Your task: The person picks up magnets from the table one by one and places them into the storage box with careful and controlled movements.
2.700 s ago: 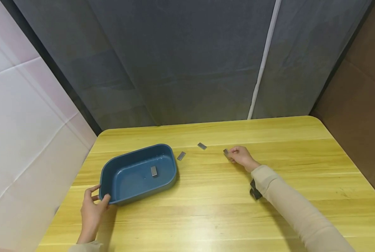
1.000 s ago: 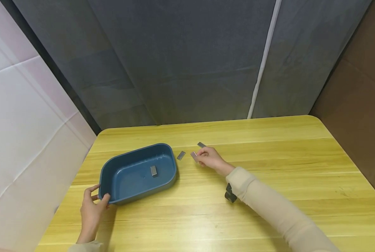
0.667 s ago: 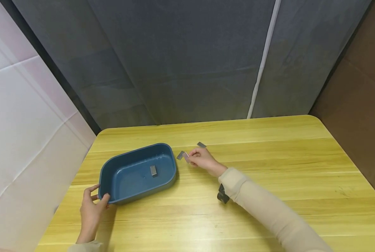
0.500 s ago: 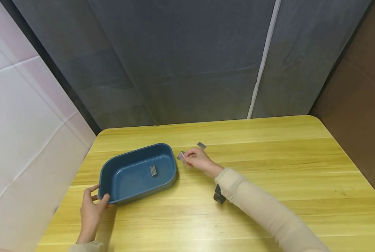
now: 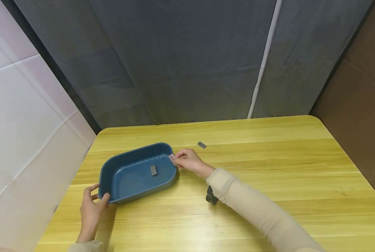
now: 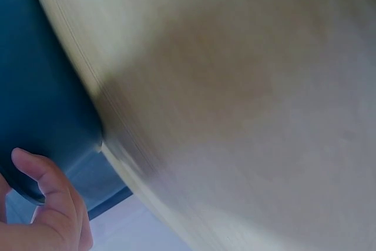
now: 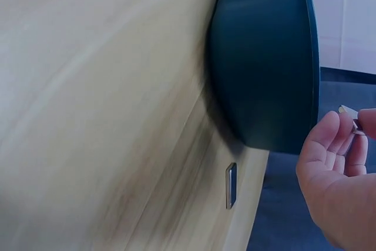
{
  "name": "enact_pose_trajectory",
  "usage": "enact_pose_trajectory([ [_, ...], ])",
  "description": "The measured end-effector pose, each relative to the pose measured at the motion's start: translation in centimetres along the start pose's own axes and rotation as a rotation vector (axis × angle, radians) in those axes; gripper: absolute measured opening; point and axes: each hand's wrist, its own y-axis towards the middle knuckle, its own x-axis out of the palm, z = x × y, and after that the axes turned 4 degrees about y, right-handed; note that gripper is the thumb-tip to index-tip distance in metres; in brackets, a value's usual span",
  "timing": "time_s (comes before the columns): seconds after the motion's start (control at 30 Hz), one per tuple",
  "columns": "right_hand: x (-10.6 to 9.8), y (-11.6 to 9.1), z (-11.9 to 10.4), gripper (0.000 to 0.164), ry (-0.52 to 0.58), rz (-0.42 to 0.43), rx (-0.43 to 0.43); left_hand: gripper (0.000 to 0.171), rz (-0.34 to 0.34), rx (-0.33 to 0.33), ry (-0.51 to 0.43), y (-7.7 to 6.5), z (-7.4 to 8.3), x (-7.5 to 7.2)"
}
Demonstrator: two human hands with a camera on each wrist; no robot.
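Blue bin (image 5: 130,183): open from above; I find its walls barring low approaches.
Silvery stack (image 5: 153,170): occupies floor right of centre.
Left hand (image 5: 91,211): blocks near-left corner.
Right hand (image 5: 189,161): crowds right rim.
Table (image 5: 162,224): I have room before the bin.

Two hands (image 5: 91,213) (image 5: 189,161), one bin (image 5: 133,193), one metal stack (image 5: 153,170), one loose strip (image 5: 201,145), held strips (image 5: 172,158) unclear.

Shiny metal, smooth plastic, wood grain.
The raised plate (image 5: 172,159) and the flat-lying plate (image 5: 201,145) look like smooth, shiny metal, the block (image 5: 153,170) like ribbed metal. The tub (image 5: 127,182) is smooth, faintly glossy plastic; the tabletop (image 5: 174,220) shows wood grain under a soft sheen. The sleeve (image 5: 256,206) is matt cloth, the backdrop (image 5: 181,70) creased, dull fabric.
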Motion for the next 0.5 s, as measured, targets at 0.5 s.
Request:
enact_pose_trajectory([
  [0.5, 1.08, 0.30, 0.19, 0.012, 0.020, -0.010, 0.025, 0.049, 0.014, 0.001, 0.013, -0.28, 0.35, -0.06],
])
